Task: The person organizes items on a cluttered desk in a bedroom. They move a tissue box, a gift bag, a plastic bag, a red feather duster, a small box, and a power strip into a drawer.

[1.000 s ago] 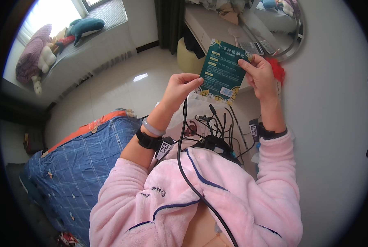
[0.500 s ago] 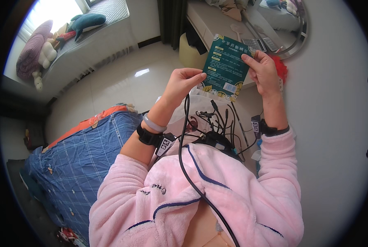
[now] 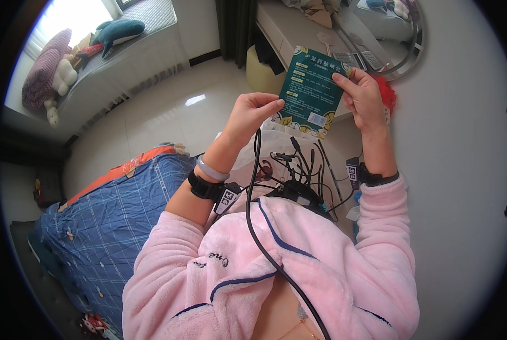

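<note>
Both my hands hold up a flat dark green packet (image 3: 311, 93), printed with pale text and yellow lemon slices. My left hand (image 3: 253, 116) pinches its left edge between thumb and fingers. At the upper right edge, my right hand (image 3: 362, 96) grips it, the thumb lying on the printed face and the fingers behind. The packet tilts slightly, its top leaning to the left. What lies directly behind it is hidden. Each wrist wears a black strap with a small device, and a pale bangle (image 3: 212, 169) circles my left forearm.
Black cables (image 3: 304, 164) bunch up in front of my body, one running up over my chest. A dressing table (image 3: 290, 28) with a round mirror (image 3: 398, 34) stands ahead. On the left are a bed with a blue plaid cover (image 3: 129, 204) and a window seat with plush toys (image 3: 120, 35).
</note>
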### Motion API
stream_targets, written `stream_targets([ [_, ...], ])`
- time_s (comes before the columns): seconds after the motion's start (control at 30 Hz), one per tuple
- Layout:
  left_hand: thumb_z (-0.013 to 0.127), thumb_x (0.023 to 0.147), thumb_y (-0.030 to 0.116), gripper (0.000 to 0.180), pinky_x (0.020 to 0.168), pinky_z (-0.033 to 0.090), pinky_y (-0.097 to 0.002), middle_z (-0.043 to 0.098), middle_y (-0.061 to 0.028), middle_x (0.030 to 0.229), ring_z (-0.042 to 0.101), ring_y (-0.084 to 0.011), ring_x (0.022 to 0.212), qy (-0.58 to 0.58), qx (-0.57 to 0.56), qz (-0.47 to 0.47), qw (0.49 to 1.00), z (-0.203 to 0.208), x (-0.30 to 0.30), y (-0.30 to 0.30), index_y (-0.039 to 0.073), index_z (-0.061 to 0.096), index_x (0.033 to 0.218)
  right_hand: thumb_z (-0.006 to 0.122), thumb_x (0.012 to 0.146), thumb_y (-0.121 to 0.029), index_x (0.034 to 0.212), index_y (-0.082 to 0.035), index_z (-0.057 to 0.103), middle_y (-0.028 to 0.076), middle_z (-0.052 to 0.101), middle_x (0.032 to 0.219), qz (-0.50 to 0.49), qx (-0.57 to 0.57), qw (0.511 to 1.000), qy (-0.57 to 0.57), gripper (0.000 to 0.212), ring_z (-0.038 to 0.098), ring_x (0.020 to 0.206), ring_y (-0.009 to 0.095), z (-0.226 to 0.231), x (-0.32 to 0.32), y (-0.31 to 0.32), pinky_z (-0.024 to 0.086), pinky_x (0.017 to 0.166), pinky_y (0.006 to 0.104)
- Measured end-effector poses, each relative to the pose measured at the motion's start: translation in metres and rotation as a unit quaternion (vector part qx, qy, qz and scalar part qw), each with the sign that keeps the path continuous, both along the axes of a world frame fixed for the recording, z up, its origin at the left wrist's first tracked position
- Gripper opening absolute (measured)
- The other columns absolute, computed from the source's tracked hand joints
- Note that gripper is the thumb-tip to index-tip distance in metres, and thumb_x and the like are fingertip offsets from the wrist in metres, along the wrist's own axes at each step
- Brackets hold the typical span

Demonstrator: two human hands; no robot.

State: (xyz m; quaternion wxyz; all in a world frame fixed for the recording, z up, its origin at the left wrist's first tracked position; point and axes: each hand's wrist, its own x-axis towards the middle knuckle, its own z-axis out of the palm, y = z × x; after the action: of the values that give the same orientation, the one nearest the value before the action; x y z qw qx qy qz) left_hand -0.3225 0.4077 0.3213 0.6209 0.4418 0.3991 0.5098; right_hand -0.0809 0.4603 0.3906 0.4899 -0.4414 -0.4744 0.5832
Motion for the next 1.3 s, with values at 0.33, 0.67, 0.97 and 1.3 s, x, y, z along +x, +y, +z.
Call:
stream_targets([
  [0.33,0.07,0.088,0.014,0.026,0.07,0.048,-0.0216,0.068,-0.0062,0.086,0.059,-0.0092,0.077,0.007,0.0,-0.004,1.0,-0.002,0.0,0.0,-0.008,0.069,0.102,0.072,0.085,-0.008,0.086,-0.005,0.061,-0.003,0.056,0.067,0.0,0.0,1.0,0.001,0.012,0.037,0.043,0.0,-0.003,0.002,-0.001,0.025,0.037,0.0163],
  [0.67,0.07,0.088,0.014,0.026,0.069,0.048,-0.0211,0.068,-0.0064,0.087,0.059,-0.0088,0.077,0.0,0.001,-0.007,1.0,-0.003,0.0,-0.001,-0.008,0.069,0.103,0.072,0.085,-0.008,0.087,-0.004,0.062,-0.004,0.057,0.068,-0.004,0.002,1.0,0.003,0.011,0.037,0.043,0.0,-0.004,0.001,-0.004,0.024,0.037,0.0159],
  [0.97,0.069,0.089,0.017,0.027,0.071,0.047,-0.0226,0.069,-0.006,0.091,0.06,-0.0103,0.081,0.101,0.001,0.012,0.995,-0.008,0.003,0.002,-0.005,0.069,0.105,0.077,0.081,-0.018,0.087,-0.007,0.07,-0.005,0.064,0.072,0.059,-0.073,0.995,-0.038,0.014,0.041,0.047,-0.001,-0.013,0.007,-0.016,0.025,0.041,0.0166],
  [1.3,0.066,0.091,0.023,0.03,0.08,0.044,-0.0235,0.068,-0.0039,0.098,0.058,-0.0098,0.087,0.157,-0.009,0.06,0.986,-0.069,-0.023,0.01,-0.003,0.068,0.107,0.066,0.089,-0.019,0.089,-0.005,0.069,0.006,0.066,0.074,-0.289,0.037,0.906,-0.308,0.015,0.058,0.056,0.02,-0.13,0.16,-0.03,0.041,0.05,0.0326],
])
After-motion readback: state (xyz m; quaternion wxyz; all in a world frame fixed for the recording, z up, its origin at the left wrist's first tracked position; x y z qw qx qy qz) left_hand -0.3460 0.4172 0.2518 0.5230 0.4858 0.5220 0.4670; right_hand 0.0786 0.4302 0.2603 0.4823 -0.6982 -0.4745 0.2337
